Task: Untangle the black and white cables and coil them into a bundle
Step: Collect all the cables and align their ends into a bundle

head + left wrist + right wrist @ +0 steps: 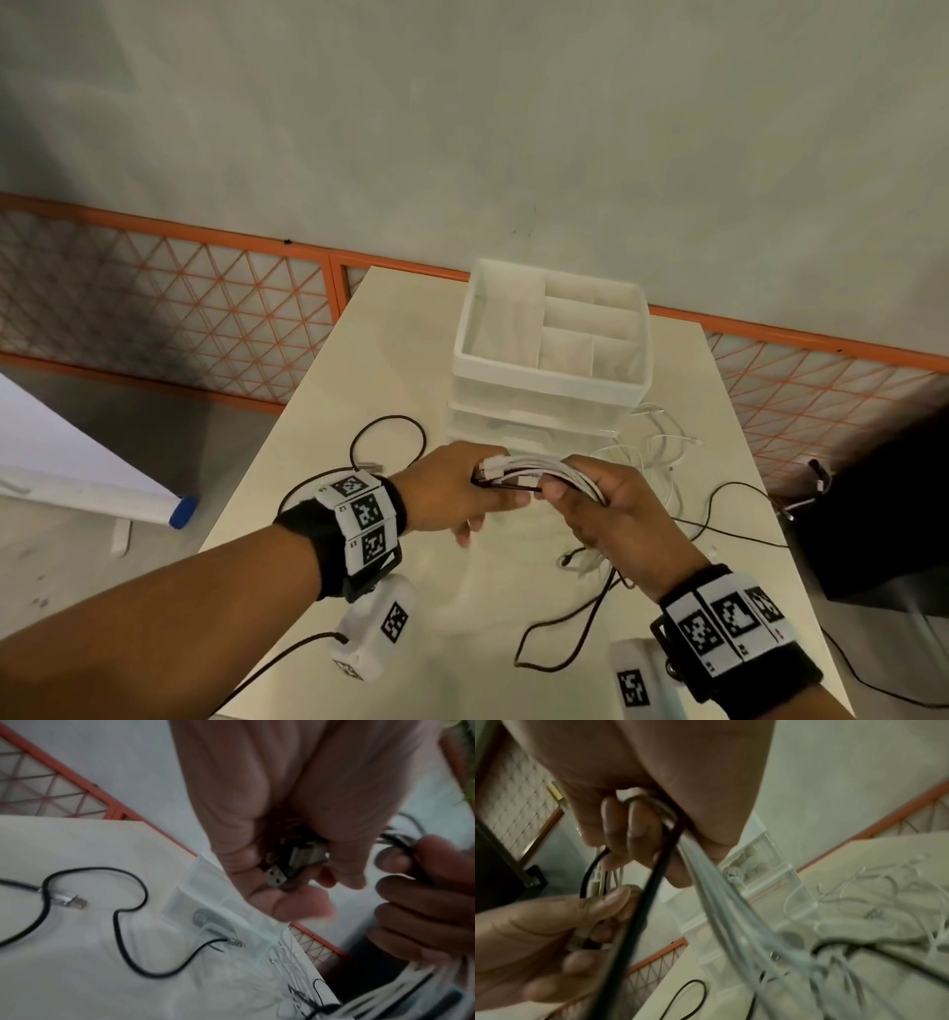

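Above the table, both hands hold one bunch of white cables [557,470] with a black cable [513,488] running through it. My left hand [493,493] pinches the plug ends; in the left wrist view its fingers [257,841] curl round metal USB plugs [290,866]. My right hand [565,496] grips the strands beside it. In the right wrist view the white strands [718,902] and the black cable [652,886] trail from its fist to the table. A second black cable [390,437] lies looped at the table's left. Loose white cables [657,447] are tangled at the right.
A white compartment organizer [554,334] on clear drawers [529,416] stands at the table's [359,411] far middle. Black cable [565,632] droops toward the near edge. A dark cabinet [873,514] stands to the right. An orange mesh fence [205,308] runs behind.
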The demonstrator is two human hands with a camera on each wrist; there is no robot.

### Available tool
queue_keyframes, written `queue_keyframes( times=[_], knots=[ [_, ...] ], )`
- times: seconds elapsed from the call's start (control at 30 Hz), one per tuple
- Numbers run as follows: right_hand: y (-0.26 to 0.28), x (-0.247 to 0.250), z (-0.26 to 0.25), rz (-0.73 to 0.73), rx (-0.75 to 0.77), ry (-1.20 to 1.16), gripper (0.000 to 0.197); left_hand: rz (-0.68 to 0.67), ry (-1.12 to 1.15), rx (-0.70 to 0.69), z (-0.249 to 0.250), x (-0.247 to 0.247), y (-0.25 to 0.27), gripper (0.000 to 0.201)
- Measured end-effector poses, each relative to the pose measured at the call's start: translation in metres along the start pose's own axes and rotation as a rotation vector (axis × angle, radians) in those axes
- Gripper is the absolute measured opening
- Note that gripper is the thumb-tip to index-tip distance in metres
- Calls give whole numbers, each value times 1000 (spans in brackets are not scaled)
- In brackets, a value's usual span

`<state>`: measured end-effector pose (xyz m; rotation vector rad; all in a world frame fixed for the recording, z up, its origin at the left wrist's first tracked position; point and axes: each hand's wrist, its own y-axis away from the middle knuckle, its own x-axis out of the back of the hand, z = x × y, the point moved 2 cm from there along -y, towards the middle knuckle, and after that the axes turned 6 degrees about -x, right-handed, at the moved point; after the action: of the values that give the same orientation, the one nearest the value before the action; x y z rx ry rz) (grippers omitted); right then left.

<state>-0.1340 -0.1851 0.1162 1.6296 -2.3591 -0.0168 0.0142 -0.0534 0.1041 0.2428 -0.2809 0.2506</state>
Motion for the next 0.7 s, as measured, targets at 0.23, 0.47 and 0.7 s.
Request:
queue_keyframes(
  times=[0.23,0.47,0.7],
  knots=[
    [-8,-5,-8,59,-40,284,18,-53,-517,-82,23,4,-5,28],
    [-3,-8,-10,127,131,303,31,59,410,30,25,1,2,58],
    [-8,-24,0,120,229,682,49,152,419,131,27,-8,-1,58]
  ],
)
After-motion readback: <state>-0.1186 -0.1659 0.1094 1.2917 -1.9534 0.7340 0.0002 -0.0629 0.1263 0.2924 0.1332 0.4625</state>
